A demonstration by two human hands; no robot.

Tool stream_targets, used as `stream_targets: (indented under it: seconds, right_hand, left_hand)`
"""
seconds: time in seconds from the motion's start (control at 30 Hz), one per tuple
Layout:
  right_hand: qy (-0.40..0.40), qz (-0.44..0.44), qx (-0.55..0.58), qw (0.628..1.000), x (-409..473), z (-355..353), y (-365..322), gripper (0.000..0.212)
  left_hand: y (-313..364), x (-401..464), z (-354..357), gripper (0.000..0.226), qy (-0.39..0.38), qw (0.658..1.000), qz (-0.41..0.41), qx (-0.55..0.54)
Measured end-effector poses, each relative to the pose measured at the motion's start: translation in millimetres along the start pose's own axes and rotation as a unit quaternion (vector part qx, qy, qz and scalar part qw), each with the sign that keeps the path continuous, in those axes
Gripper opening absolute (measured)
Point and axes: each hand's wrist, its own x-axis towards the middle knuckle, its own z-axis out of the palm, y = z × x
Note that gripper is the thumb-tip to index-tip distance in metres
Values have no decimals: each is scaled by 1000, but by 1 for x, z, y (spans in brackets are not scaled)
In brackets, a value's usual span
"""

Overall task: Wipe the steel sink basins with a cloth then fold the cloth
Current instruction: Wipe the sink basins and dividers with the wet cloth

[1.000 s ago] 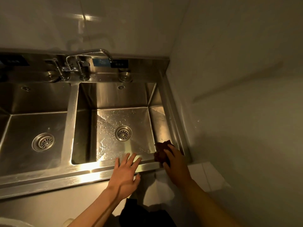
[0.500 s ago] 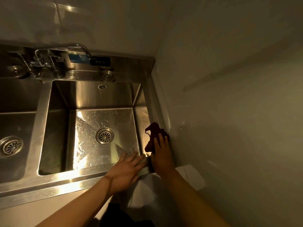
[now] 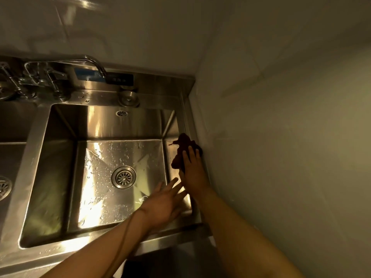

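Note:
The right steel basin [image 3: 60, 177] fills the middle of the view, its floor wet with droplets around a round drain [image 3: 123, 177]. A dark red cloth [image 3: 181, 149] lies bunched against the basin's right wall, near the rim. My right hand [image 3: 193, 173] presses flat on the cloth, fingers pointing away from me. My left hand [image 3: 163, 203] hovers over the basin's front right corner with fingers spread and nothing in it. The left basin [image 3: 12, 157] shows only partly at the left edge.
A steel faucet [image 3: 94, 64] and tap handles [image 3: 38, 81] stand on the back ledge, with a round fitting [image 3: 128, 98] beside them. A pale wall [image 3: 281, 137] runs close along the sink's right side. The front rim [image 3: 80, 249] lies under my forearms.
My right hand has slid the cloth away from me along the basin's right side, from the front corner toward the middle. My left hand moved forward over the basin. The view shifted right.

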Motion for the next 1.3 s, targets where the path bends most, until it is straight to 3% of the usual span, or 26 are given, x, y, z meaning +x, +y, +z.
stream_targets:
  seconds: [0.3, 0.67, 0.93, 1.13, 1.3]
  right_hand:
    - [15, -25, 3, 1000, 123, -26, -8, 68]
    - [29, -52, -10, 998, 229, -50, -16, 62]
    - [-10, -20, -42, 999, 242, -51, -39, 68]
    - [-55, -97, -3, 994, 232, -38, -84, 73]
    - [-48, -87, -64, 993, 232, -49, -65, 79]
  left_hand:
    - [-42, 72, -30, 75, -11, 999, -48, 4]
    - [-46, 77, -8, 81, 19, 997, -60, -39]
    - [-32, 75, -21, 73, 1, 994, -88, -66]
    - [-23, 72, -31, 59, -2, 995, -94, -38]
    - [-15, 67, -20, 74, -5, 992, -112, -49]
